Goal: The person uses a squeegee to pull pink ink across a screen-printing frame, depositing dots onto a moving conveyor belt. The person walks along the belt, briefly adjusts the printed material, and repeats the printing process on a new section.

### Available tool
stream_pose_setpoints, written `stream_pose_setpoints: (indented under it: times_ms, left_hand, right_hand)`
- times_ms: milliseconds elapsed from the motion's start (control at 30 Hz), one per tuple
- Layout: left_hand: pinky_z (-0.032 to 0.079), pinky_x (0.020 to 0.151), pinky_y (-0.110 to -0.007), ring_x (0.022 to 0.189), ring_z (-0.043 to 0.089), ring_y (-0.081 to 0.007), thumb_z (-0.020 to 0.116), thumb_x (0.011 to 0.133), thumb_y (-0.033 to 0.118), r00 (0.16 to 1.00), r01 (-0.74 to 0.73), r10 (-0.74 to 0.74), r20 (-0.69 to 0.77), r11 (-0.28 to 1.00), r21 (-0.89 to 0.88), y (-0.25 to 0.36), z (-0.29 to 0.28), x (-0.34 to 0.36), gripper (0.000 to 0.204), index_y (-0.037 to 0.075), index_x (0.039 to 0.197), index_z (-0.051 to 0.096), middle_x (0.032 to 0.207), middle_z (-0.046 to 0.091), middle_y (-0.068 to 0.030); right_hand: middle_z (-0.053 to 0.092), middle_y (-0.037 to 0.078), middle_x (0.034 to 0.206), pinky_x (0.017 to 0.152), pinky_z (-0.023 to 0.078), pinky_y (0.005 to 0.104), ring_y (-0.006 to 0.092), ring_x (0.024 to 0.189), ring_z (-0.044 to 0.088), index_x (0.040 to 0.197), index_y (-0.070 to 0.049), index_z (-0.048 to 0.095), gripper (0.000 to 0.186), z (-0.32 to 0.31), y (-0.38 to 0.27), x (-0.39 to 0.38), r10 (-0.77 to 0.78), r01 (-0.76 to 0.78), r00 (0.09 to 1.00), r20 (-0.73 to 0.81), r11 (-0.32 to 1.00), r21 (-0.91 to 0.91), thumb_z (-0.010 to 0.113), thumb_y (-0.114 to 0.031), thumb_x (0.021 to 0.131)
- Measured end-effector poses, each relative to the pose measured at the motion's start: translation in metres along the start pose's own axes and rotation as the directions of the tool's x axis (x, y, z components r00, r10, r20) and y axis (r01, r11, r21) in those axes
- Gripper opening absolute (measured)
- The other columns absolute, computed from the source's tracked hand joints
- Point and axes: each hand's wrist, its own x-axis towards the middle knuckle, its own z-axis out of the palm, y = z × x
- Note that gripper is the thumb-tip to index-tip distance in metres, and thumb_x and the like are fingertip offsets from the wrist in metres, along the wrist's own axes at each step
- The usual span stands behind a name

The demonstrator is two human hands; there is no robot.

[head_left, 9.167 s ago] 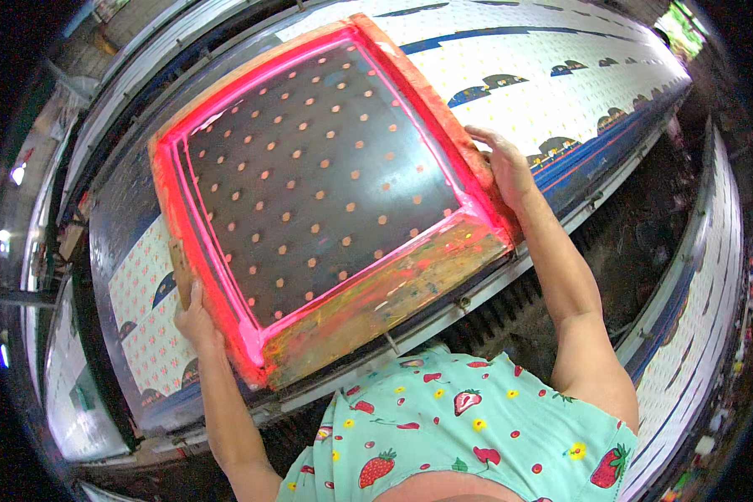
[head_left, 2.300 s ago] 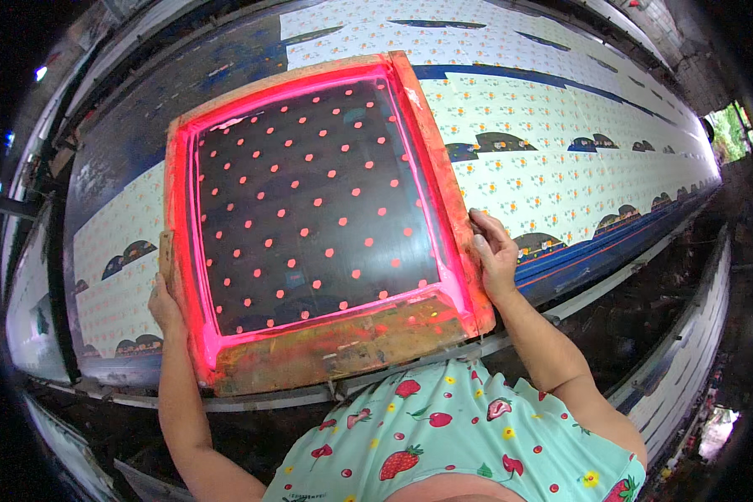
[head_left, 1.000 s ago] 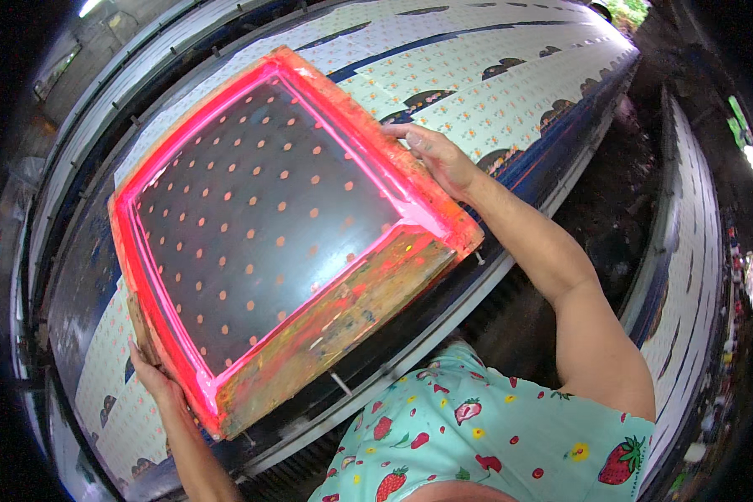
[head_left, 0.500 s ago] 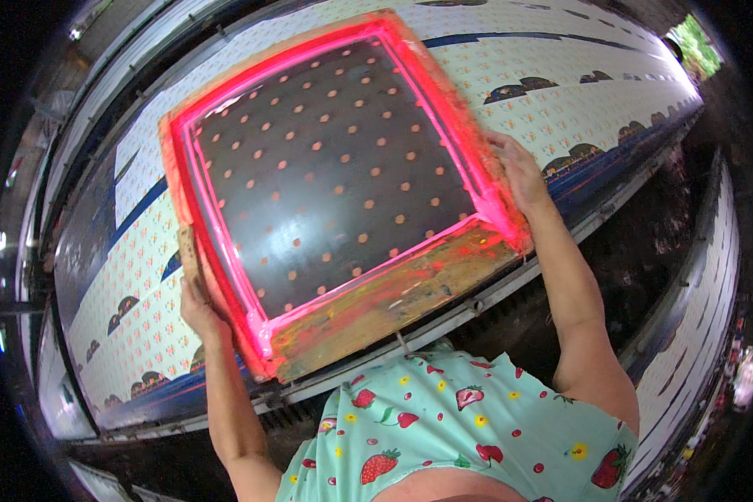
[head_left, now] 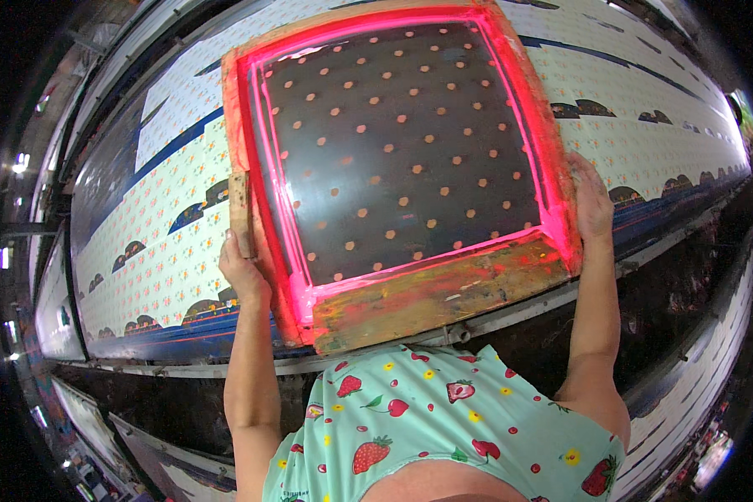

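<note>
Head view: pink-rimmed screen (head_left: 403,155) between left hand (head_left: 247,274) and right hand (head_left: 592,203).

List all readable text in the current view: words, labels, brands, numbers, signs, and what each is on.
None readable.
Mint-green top: tiny dark marks near the lower-left edge, possibly lettering, too small to read.
Pink-and-red frame: no legible text.
Patterned sheets: no legible text.

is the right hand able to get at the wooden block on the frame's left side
Probably not: the right hand is at the right side of the frame, whose full width separates it from the wooden block.
</note>
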Motion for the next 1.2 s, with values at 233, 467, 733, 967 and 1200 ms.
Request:
stream_pose_setpoints:
  times_ms: [233, 467, 733, 967, 1200]
  left_hand:
    - [0.053, 0.093, -0.034, 0.1, 0.067, -0.0176, 0.06, 0.116, 0.036, 1.0, -0.029, 0.03, -0.005, 0.987, 0.157, 0.019, 0.012, -0.019, 0.043, -0.005, 0.12, 0.073, 0.11, 0.073, -0.009]
    - [0.052, 0.086, -0.035, 0.092, 0.064, -0.017, 0.058, 0.116, 0.04, 0.997, 0.03, -0.003, -0.075, 0.928, 0.371, 0.022, 0.01, -0.022, 0.049, -0.006, 0.11, 0.075, 0.1, 0.073, -0.0095]
    - [0.054, 0.087, -0.041, 0.09, 0.069, -0.0256, 0.059, 0.114, 0.032, 0.995, 0.044, 0.023, -0.099, 0.784, 0.619, 0.015, 0.008, -0.035, 0.048, -0.013, 0.115, 0.076, 0.097, 0.077, -0.0206]
    - [0.055, 0.103, -0.041, 0.11, 0.073, -0.0305, 0.059, 0.113, 0.021, 0.978, -0.145, 0.195, -0.079, 0.896, 0.42, 0.0, 0.004, -0.037, 0.044, -0.014, 0.138, 0.068, 0.122, 0.076, -0.0274]
    - [0.049, 0.112, -0.043, 0.128, 0.067, -0.0337, 0.06, 0.111, 0.019, 0.982, -0.175, 0.189, 0.02, 0.856, 0.487, -0.008, -0.004, -0.031, 0.043, -0.006, 0.146, 0.069, 0.134, 0.071, -0.0263]
  right_hand:
    - [0.056, 0.019, 0.16, 0.131, 0.034, 0.0491, 0.0332, 0.152, 0.049, 0.161, 0.002, 0.052, 0.071, 0.006, -0.023, -0.004, 0.204, -0.212, 0.977, 0.064, 0.963, 0.164, 0.064, -0.045, 0.11]
    - [0.071, 0.013, 0.141, 0.119, 0.051, 0.0489, 0.0346, 0.135, 0.067, 0.132, -0.009, 0.076, 0.053, 0.13, -0.087, -0.069, 0.071, 0.363, 0.825, 0.56, 0.693, -0.623, 0.089, -0.012, 0.081]
    - [0.076, 0.009, 0.123, 0.1, 0.058, 0.048, 0.0303, 0.116, 0.073, 0.123, -0.009, 0.079, 0.037, 0.198, -0.095, -0.125, 0.002, 0.706, 0.641, 0.767, 0.391, -0.591, 0.072, -0.013, 0.087]
    - [0.08, 0.014, 0.114, 0.092, 0.06, 0.0456, 0.0313, 0.107, 0.077, 0.131, -0.015, 0.079, 0.039, 0.258, -0.102, -0.077, 0.234, 0.61, 0.69, 0.685, 0.32, -0.724, 0.073, -0.017, 0.093]
    - [0.081, 0.017, 0.121, 0.1, 0.057, 0.0437, 0.0338, 0.111, 0.077, 0.138, -0.009, 0.075, 0.044, 0.261, -0.07, -0.013, 0.543, 0.331, 0.568, 0.618, 0.536, -0.776, 0.074, -0.003, 0.094]
